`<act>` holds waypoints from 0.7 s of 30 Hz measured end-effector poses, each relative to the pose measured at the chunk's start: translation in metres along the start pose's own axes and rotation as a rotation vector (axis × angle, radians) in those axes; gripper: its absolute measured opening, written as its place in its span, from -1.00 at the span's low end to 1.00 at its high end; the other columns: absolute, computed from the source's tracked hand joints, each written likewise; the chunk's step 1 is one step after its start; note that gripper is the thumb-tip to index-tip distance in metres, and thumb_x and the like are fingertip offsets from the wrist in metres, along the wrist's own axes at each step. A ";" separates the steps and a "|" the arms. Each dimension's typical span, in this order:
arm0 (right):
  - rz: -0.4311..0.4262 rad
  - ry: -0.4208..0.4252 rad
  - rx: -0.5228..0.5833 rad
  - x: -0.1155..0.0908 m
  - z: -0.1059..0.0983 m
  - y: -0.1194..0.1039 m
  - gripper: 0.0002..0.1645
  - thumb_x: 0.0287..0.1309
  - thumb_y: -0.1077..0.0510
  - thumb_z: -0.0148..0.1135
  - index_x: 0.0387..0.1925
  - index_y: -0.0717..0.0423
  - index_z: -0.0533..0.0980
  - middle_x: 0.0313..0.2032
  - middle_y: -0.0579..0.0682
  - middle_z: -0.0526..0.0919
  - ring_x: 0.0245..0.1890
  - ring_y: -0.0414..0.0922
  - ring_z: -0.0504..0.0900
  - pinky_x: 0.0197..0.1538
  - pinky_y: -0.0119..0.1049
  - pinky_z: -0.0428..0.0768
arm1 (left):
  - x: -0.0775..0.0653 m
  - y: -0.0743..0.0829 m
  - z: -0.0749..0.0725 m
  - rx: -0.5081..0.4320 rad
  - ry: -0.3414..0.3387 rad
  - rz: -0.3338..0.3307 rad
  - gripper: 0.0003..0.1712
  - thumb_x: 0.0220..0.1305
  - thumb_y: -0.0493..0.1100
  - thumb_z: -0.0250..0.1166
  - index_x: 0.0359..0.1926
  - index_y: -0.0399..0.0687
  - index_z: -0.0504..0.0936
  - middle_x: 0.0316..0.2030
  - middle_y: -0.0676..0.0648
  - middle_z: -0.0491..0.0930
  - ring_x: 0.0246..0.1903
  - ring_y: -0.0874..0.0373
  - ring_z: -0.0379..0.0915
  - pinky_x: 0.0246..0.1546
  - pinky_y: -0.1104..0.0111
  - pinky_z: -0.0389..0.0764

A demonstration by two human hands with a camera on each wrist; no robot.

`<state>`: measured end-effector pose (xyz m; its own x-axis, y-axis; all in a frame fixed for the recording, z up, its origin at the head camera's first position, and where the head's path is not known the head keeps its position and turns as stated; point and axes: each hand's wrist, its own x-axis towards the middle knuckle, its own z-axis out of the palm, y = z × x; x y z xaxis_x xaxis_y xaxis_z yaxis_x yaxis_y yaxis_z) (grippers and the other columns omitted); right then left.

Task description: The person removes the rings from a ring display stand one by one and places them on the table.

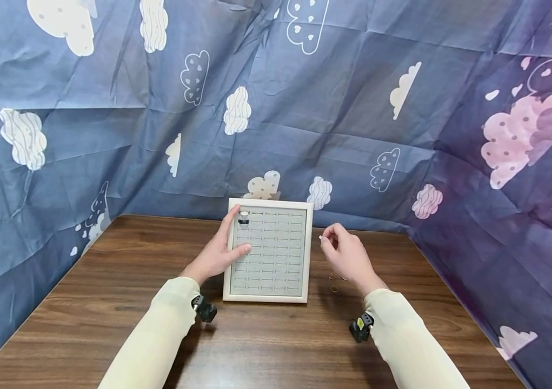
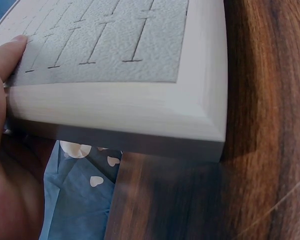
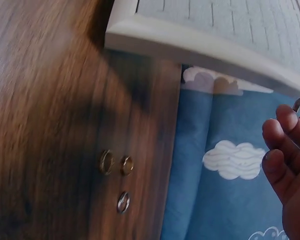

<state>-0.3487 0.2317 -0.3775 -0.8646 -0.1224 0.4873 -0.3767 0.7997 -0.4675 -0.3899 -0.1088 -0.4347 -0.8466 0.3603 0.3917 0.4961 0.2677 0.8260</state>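
A ring display board (image 1: pixel 276 275) with a pale frame and grey slotted padding stands tilted on the table. My left hand (image 1: pixel 214 254) grips its left edge, thumb over the front padding. In the top left slots sit a silvery-white ring (image 1: pixel 244 214) and a black ring (image 1: pixel 243 221). To the right of the board, my right hand (image 1: pixel 348 256) is raised, pinching a small ring (image 3: pixel 298 104) between thumb and fingertips. The fingers partly hide that ring. Below this hand lie two gold rings, one larger (image 3: pixel 106 162) and one smaller (image 3: pixel 127 165), plus a silver ring (image 3: pixel 123 202).
The brown wooden table (image 1: pixel 271 346) extends in front and to both sides. Dark blue cloth (image 1: pixel 280 129) with cloud prints hangs behind it and along the sides. A small black wrist camera (image 1: pixel 204 309) sits at the left sleeve, another (image 1: pixel 360 328) at the right.
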 end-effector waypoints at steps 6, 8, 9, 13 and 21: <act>0.022 -0.002 -0.009 -0.007 -0.003 0.015 -0.93 0.43 0.14 0.18 -0.17 0.06 0.54 -0.46 -0.06 0.57 -0.49 -0.18 0.45 -0.28 -0.27 0.42 | -0.002 -0.002 -0.001 0.008 0.007 0.023 0.22 0.49 -0.19 0.42 0.76 0.40 -0.27 0.54 -0.27 0.38 0.16 -0.15 0.68 0.29 -0.14 0.55; 0.028 -0.002 -0.011 -0.009 -0.003 0.021 -0.93 0.43 0.15 0.19 -0.17 0.06 0.54 -0.47 -0.05 0.57 -0.50 -0.18 0.45 -0.28 -0.27 0.42 | -0.002 -0.002 -0.001 0.014 0.011 0.023 0.22 0.49 -0.18 0.42 0.76 0.40 -0.27 0.53 -0.27 0.39 0.16 -0.16 0.67 0.30 -0.15 0.54; 0.034 -0.001 -0.013 -0.011 -0.003 0.024 -0.94 0.42 0.15 0.19 -0.18 0.06 0.54 -0.47 -0.05 0.57 -0.51 -0.18 0.45 -0.28 -0.27 0.42 | -0.001 -0.002 -0.001 0.013 0.011 0.018 0.22 0.49 -0.17 0.42 0.76 0.41 -0.27 0.53 -0.27 0.39 0.16 -0.16 0.67 0.31 -0.15 0.53; 0.047 -0.003 -0.027 -0.015 -0.004 0.035 -0.94 0.42 0.16 0.21 -0.19 0.07 0.54 -0.46 -0.04 0.59 -0.49 -0.17 0.47 -0.27 -0.27 0.43 | 0.000 -0.002 -0.002 0.012 0.006 0.003 0.22 0.49 -0.17 0.42 0.76 0.46 -0.28 0.54 -0.25 0.39 0.18 -0.18 0.67 0.32 -0.17 0.53; 0.073 0.001 -0.054 -0.025 -0.008 0.048 -0.94 0.40 0.16 0.21 -0.22 0.07 0.56 -0.45 -0.07 0.61 -0.46 -0.22 0.46 -0.27 -0.28 0.42 | -0.001 0.000 -0.001 0.000 0.000 -0.014 0.22 0.49 -0.17 0.42 0.75 0.48 -0.28 0.55 -0.24 0.37 0.21 -0.18 0.65 0.35 -0.19 0.51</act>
<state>-0.3430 0.2779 -0.4066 -0.8889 -0.0623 0.4538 -0.2940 0.8372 -0.4611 -0.3892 -0.1094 -0.4344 -0.8536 0.3568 0.3796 0.4838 0.2728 0.8316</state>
